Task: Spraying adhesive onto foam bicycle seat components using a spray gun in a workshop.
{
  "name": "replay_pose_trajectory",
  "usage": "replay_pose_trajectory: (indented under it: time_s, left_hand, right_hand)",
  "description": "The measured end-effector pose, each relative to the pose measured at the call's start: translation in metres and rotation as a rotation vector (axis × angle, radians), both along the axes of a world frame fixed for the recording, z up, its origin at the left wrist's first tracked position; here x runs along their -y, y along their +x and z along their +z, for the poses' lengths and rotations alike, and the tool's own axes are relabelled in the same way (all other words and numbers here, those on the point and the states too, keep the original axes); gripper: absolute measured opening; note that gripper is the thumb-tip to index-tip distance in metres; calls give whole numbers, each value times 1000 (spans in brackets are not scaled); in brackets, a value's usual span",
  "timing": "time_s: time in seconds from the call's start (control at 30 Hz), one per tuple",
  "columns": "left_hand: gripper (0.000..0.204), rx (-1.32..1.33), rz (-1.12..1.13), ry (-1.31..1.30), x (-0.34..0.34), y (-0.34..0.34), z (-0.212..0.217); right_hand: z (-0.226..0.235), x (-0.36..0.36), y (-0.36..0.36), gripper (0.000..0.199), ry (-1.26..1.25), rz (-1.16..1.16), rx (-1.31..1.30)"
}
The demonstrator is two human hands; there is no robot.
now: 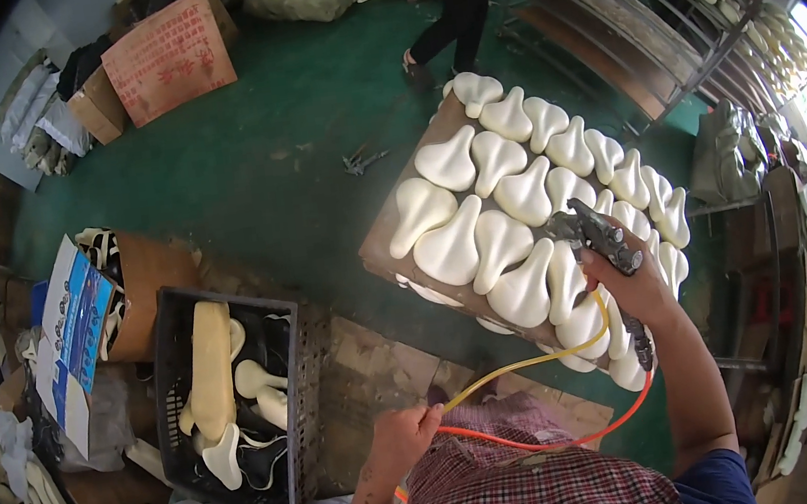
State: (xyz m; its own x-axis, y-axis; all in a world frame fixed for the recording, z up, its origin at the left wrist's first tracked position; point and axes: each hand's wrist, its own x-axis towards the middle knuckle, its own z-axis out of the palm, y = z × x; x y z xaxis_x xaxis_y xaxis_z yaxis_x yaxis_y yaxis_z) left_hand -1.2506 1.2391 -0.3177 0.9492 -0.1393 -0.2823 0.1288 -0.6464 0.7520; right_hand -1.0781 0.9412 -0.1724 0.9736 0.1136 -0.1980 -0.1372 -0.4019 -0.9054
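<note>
The person wears a checked apron (544, 497), dark red crossed by pale and dark lines. Right of it shows a plain navy sleeve (719, 485); left of it, small dark marks (367, 488) dot one wrist. Left hand (409, 443) and right hand (630, 276) are ungloved.

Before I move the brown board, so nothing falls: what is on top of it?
Cream saddle-shaped pads; the right hand and dark tool cover some, and pads hide most of the board.
</note>
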Motion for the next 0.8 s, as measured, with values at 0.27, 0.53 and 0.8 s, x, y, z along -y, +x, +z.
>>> replay_pose_trajectory:
  time_s: [0.27, 0.53, 0.8]
  left_hand:
    - [34, -7, 23, -64, 44, 8, 7]
    - [35, -26, 59, -47, 104, 21, 5]
    - [34, -2, 1, 11, 149, 20, 4]
  right_hand:
    - [3, 43, 46, 45, -65, -71, 126]
    - [9, 78, 63, 50, -83, -5, 57]
    - [-10, 133, 69, 50, -84, -3, 65]
